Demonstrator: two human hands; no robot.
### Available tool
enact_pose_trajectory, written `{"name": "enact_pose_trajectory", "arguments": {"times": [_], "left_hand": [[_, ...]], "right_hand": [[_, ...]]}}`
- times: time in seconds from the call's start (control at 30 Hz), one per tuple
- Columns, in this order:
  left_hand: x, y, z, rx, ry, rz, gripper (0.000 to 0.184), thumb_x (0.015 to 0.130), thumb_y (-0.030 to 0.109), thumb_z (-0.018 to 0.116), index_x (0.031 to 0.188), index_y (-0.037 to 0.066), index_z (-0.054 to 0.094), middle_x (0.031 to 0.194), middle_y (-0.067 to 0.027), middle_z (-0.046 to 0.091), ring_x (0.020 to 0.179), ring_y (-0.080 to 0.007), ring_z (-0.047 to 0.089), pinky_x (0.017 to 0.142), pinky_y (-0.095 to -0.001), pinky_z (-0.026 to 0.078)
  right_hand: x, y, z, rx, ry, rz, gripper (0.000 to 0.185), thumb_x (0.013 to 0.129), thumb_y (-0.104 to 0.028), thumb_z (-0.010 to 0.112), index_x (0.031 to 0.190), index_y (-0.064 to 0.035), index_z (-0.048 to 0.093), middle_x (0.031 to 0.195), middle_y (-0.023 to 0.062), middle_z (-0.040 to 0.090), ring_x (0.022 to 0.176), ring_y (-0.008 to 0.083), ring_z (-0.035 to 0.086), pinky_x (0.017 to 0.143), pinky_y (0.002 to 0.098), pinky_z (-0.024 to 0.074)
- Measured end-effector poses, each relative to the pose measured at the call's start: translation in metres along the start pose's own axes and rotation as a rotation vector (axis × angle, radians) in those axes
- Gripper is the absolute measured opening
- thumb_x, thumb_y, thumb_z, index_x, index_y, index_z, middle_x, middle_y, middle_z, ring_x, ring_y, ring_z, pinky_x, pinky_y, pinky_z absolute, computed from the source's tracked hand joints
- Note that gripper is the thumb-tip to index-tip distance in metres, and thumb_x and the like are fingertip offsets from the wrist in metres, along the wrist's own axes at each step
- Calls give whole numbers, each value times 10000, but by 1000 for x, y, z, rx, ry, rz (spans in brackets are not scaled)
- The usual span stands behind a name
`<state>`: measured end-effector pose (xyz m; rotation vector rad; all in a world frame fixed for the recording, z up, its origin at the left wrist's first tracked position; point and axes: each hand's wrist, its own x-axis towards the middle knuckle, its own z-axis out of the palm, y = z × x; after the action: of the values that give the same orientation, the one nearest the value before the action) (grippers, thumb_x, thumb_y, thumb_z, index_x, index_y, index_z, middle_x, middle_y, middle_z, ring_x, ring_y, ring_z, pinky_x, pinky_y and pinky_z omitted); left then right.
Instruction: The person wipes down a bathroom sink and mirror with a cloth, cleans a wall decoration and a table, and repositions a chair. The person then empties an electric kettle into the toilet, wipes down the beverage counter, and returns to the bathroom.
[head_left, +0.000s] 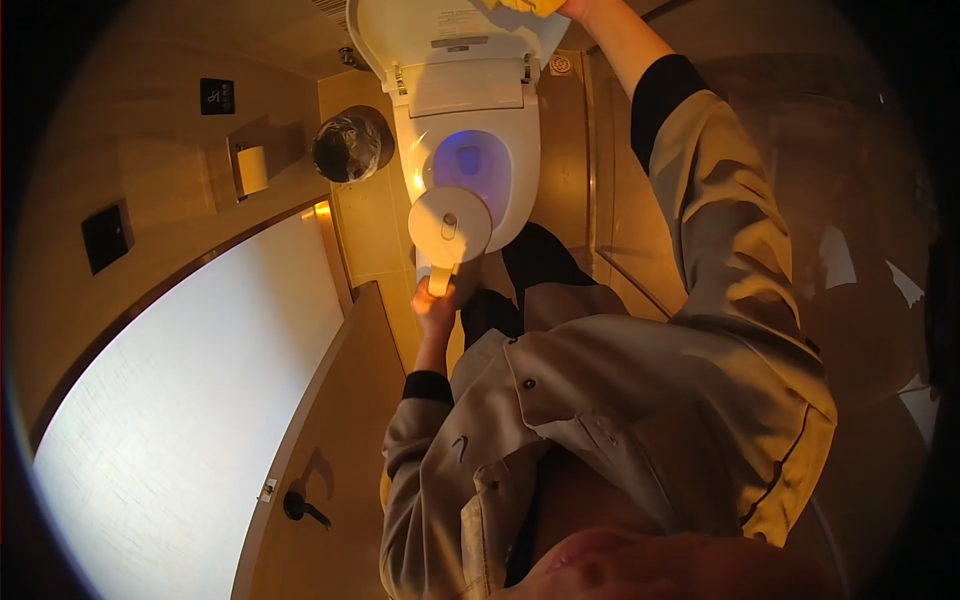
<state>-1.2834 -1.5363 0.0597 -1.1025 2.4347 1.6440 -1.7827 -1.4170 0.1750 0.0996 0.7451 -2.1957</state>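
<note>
My left hand [434, 308] is closed round the handle of a white lidded jug [440, 222], seen from above. Its round top has an oval mark in the middle, and it hangs over the front of the toilet bowl [520, 190]. A bluish light glows inside the bowl. Stretched far forward, my right hand [574, 8] is at the top edge of the view, closed on a yellow cloth [528, 5]. The cloth is at the upper part of the raised toilet lid [400, 40]. Most of that hand's fingers are cut off or hidden.
Left of the toilet stands a lined bin [347, 147]. A toilet roll [253, 169] and a dark control panel [217, 96] are on the left wall. A door with a black handle [305, 508] stands ajar at lower left. A floor drain [561, 65] lies right of the toilet.
</note>
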Motion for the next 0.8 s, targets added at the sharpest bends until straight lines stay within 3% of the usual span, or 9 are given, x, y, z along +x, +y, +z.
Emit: {"name": "enact_pose_trajectory", "arguments": {"times": [0.07, 0.27, 0.37, 0.43, 0.57, 0.63, 0.7, 0.77, 0.8], "left_hand": [[17, 0, 15, 124, 7, 107, 126, 670, 92, 609, 714, 1, 535, 600, -123, 544, 558, -210, 538, 530, -318, 423], [66, 4, 53, 428, -86, -124, 300, 651, 256, 653, 815, 12, 598, 724, -172, 609, 699, -318, 603, 611, -379, 460], [87, 9, 64, 384, -152, -311, 317, 658, 313, 652, 792, 28, 620, 759, -191, 621, 753, -351, 605, 647, -413, 474], [99, 18, 68, 441, -179, -315, 342, 667, 338, 632, 798, 22, 624, 777, -195, 621, 773, -353, 603, 668, -414, 475], [124, 17, 73, 596, -258, -202, 389, 663, 332, 618, 787, -37, 613, 703, -183, 622, 675, -278, 619, 609, -362, 467], [133, 21, 70, 590, -328, -182, 397, 675, 333, 604, 784, -48, 610, 686, -183, 617, 649, -275, 615, 594, -358, 465], [136, 30, 72, 585, -398, -163, 406, 687, 335, 591, 782, -59, 606, 668, -183, 613, 622, -272, 611, 579, -353, 464], [141, 50, 75, 702, -468, -271, 378, 759, 370, 507, 816, 18, 633, 843, -211, 616, 826, -353, 594, 716, -415, 474], [144, 45, 75, 707, -465, -270, 378, 759, 370, 507, 816, 18, 633, 843, -211, 616, 826, -353, 594, 716, -415, 474]], "right_hand": [[-2, -4, -9, -14, -10, 21, 462, 904, -366, 319, 1189, -29, 454, 1137, 170, 531, 1021, 324, 524, 866, 449, 430], [-45, -11, -20, -10, 17, 77, 468, 906, -361, 323, 1185, -7, 448, 1113, 162, 551, 963, 295, 565, 832, 409, 458], [-81, -7, -34, -71, -269, 85, 485, 901, -374, 334, 1190, 1, 443, 1127, 163, 544, 985, 285, 557, 836, 403, 457], [-107, 2, -31, -168, 6, -39, 525, 892, -400, 366, 1241, -10, 402, 1167, 166, 519, 1027, 278, 537, 882, 393, 432], [-145, 5, -78, 92, -70, 140, 389, 894, -286, 381, 1133, 8, 470, 1090, 130, 557, 1005, 236, 547, 853, 382, 453], [-164, 13, -81, 88, 188, 67, 392, 892, -313, 416, 1130, -7, 478, 1079, 112, 562, 971, 204, 561, 832, 341, 466], [-180, 20, -100, 155, 163, 70, 387, 892, -311, 420, 1130, -13, 479, 1069, 107, 565, 958, 205, 564, 827, 339, 467], [-188, 26, -109, 220, 135, 71, 381, 892, -310, 423, 1131, -18, 479, 1059, 103, 569, 946, 206, 566, 821, 337, 469], [-191, 31, -109, 164, 316, 51, 379, 888, -312, 433, 1130, -24, 482, 1055, 97, 569, 943, 206, 565, 822, 337, 467]]}}
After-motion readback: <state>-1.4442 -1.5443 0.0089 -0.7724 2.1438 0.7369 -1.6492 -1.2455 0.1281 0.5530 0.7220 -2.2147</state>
